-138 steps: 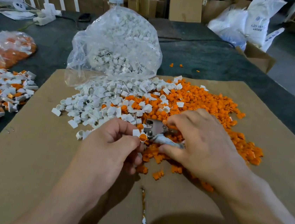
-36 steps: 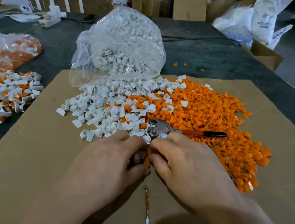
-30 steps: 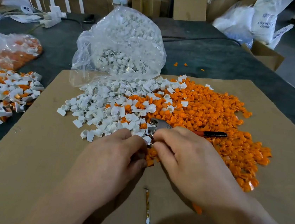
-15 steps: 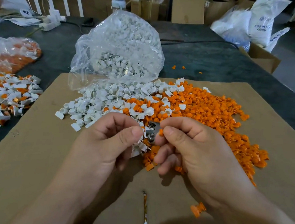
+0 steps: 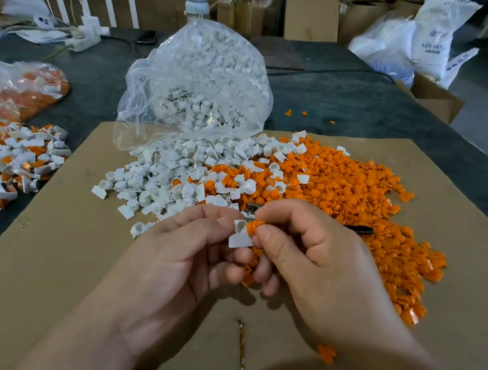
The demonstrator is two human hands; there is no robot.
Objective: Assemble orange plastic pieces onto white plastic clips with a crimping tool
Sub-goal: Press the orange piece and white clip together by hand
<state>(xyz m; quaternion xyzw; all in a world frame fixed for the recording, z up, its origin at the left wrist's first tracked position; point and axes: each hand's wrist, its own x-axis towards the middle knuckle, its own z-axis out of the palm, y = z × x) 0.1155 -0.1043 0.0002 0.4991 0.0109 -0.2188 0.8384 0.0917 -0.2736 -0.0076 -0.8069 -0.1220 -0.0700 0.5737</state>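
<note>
two hands meet: left hand (image 5: 180,256) pinches white clip (image 5: 240,234), right hand (image 5: 313,259) pinches orange piece (image 5: 252,227), seemingly touching clip

Right hand (image 5: 319,263) hides most of the crimping tool (image 5: 361,229)

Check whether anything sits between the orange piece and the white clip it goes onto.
Nothing visible does. The right hand pinches the orange piece right at the ring of the white clip, which the left hand holds.
</note>
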